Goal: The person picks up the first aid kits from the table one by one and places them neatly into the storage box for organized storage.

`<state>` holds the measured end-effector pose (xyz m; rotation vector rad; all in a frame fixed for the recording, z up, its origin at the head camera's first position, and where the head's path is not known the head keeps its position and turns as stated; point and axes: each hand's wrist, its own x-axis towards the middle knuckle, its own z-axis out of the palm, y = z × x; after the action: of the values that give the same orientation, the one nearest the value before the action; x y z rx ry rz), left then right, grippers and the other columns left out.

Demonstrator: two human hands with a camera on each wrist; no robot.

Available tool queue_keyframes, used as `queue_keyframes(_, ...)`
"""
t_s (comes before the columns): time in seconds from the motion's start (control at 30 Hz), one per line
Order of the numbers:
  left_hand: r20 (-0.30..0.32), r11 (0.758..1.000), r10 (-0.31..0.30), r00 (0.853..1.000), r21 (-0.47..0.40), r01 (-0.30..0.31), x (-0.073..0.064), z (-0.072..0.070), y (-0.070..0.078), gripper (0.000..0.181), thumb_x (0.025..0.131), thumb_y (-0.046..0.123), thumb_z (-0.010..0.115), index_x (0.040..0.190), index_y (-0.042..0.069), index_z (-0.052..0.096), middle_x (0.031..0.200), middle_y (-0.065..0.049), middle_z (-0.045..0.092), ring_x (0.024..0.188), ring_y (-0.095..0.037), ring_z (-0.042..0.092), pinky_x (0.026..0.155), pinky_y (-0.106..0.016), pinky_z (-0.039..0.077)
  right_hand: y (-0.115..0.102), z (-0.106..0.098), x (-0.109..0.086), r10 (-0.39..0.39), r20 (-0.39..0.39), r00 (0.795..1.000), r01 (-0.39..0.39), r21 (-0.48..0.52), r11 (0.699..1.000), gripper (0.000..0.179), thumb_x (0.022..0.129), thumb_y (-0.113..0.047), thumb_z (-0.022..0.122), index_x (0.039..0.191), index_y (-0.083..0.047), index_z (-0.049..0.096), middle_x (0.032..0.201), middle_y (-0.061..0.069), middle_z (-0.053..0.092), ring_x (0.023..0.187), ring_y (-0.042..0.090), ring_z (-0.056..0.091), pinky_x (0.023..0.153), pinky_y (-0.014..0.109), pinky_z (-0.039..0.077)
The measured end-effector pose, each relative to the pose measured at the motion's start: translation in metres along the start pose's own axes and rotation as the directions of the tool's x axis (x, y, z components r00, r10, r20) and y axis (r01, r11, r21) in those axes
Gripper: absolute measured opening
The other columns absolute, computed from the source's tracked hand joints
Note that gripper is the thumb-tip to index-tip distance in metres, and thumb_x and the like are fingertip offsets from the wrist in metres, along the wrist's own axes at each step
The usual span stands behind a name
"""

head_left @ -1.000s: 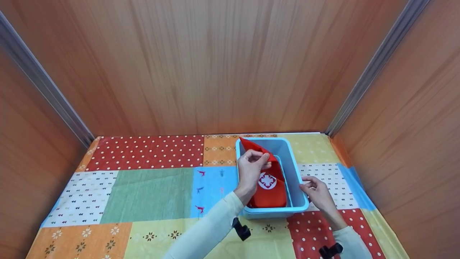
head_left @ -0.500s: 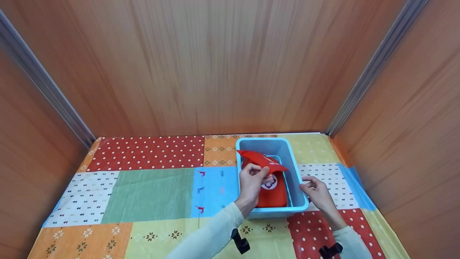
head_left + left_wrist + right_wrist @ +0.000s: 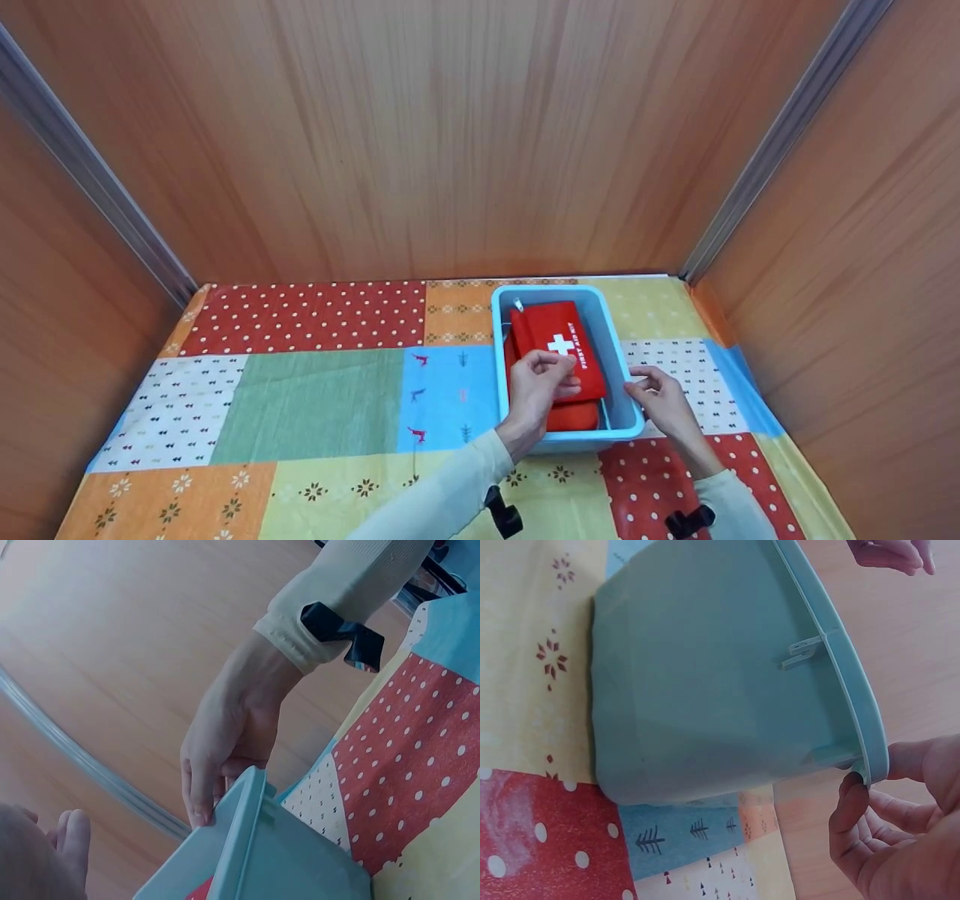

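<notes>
A light blue plastic bin (image 3: 621,375) stands at the right of the table. Inside, a red first aid kit pouch (image 3: 544,324) with a white cross lies on top of an orange-red case (image 3: 574,418), whose near end shows. My left hand (image 3: 535,388) is over the pouch with its fingers loosely bent, and nothing shows between them in the wrist views. My right hand (image 3: 664,401) pinches the bin's right rim, thumb on one side and fingers curled under the lip, as the right wrist view shows (image 3: 900,829).
A patchwork cloth (image 3: 315,405) covers the table. Wood-grain panels (image 3: 450,150) rise behind and at both sides, joined by metal corner strips (image 3: 780,150). The bin stands close to the back panel. A white tab (image 3: 517,304) shows at the pouch's far left corner.
The first aid kit pouch, tilted beside my left hand before, has come down flat over the case, its cross side up. My left hand has moved slightly nearer; the right hand has stayed put.
</notes>
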<state>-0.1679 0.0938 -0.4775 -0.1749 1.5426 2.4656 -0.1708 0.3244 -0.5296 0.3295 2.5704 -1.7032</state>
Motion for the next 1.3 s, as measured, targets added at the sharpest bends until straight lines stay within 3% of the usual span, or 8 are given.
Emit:
queue_keyframes(0.2,-0.032,0.997,0.035,0.999,0.076,-0.032,0.008,-0.011,0.005,0.029,0.088,0.026,0.073,0.108,0.008,0.062,0.101,-0.013,0.068,0.087,-0.026,0.070,0.074,-0.038,0.060,-0.003,0.000,-0.003,-0.014,-0.005,1.000,0.014,-0.008,1.000,0.032,0.095,-0.011,0.063,0.124,0.002,0.058,0.091,0.018,0.064,0.061,0.016,0.061,0.054,0.024,0.052)
queue_keyframes(0.37,-0.054,0.987,0.092,0.994,0.137,-0.084,0.017,-0.028,0.010,0.035,0.088,0.028,0.073,0.112,0.006,0.062,0.102,-0.009,0.068,0.088,-0.024,0.067,0.082,-0.043,0.058,-0.002,0.001,-0.002,-0.010,-0.010,1.000,0.010,-0.019,1.000,0.032,0.095,-0.012,0.062,0.124,0.002,0.058,0.090,0.016,0.064,0.061,0.015,0.062,0.055,0.024,0.053)
queue_keyframes(0.53,-0.102,0.971,0.138,0.985,0.211,-0.114,0.026,-0.058,0.015,0.038,0.088,0.030,0.074,0.116,0.009,0.061,0.110,-0.007,0.067,0.103,-0.027,0.064,0.087,-0.041,0.056,-0.002,0.003,-0.002,-0.005,-0.007,1.000,0.005,-0.017,1.000,0.033,0.095,-0.011,0.062,0.124,0.002,0.057,0.090,0.016,0.064,0.063,0.017,0.063,0.056,0.024,0.054)
queue_keyframes(0.73,-0.183,0.951,0.192,0.964,0.277,-0.137,0.036,-0.099,0.022,0.035,0.092,0.026,0.069,0.120,0.007,0.061,0.115,-0.008,0.066,0.106,-0.026,0.062,0.085,-0.032,0.054,-0.004,0.002,-0.003,-0.005,-0.009,1.000,0.004,-0.018,1.000,0.033,0.095,-0.012,0.062,0.125,0.000,0.057,0.093,0.018,0.064,0.067,0.020,0.064,0.057,0.024,0.054)
queue_keyframes(0.97,-0.231,0.928,0.244,0.942,0.336,-0.158,0.044,-0.141,0.025,0.038,0.093,0.026,0.068,0.123,0.005,0.059,0.119,-0.010,0.063,0.111,-0.024,0.060,0.094,-0.037,0.052,-0.005,0.000,-0.004,-0.004,-0.010,1.000,0.004,-0.001,1.000,0.035,0.095,-0.015,0.063,0.126,0.000,0.057,0.095,0.018,0.064,0.068,0.018,0.065,0.059,0.024,0.054)
queue_keyframes(1.1,-0.260,0.907,0.258,0.930,0.398,-0.140,0.047,-0.165,0.025,0.034,0.093,0.027,0.067,0.121,0.008,0.061,0.119,-0.009,0.063,0.112,-0.024,0.057,0.095,-0.039,0.049,-0.003,0.000,-0.004,0.010,-0.009,1.000,-0.010,-0.004,1.000,0.036,0.095,-0.016,0.063,0.127,0.000,0.056,0.093,0.016,0.064,0.068,0.018,0.064,0.059,0.024,0.054)
queue_keyframes(1.3,-0.302,0.895,0.236,0.924,0.438,-0.085,0.046,-0.194,0.028,0.033,0.096,0.026,0.064,0.124,0.010,0.058,0.124,-0.010,0.060,0.116,-0.026,0.055,0.099,-0.044,0.047,-0.001,-0.002,-0.006,0.028,-0.005,1.000,-0.028,-0.006,1.000,0.038,0.096,-0.018,0.063,0.129,-0.001,0.054,0.095,0.016,0.063,0.071,0.019,0.065,0.060,0.024,0.055)
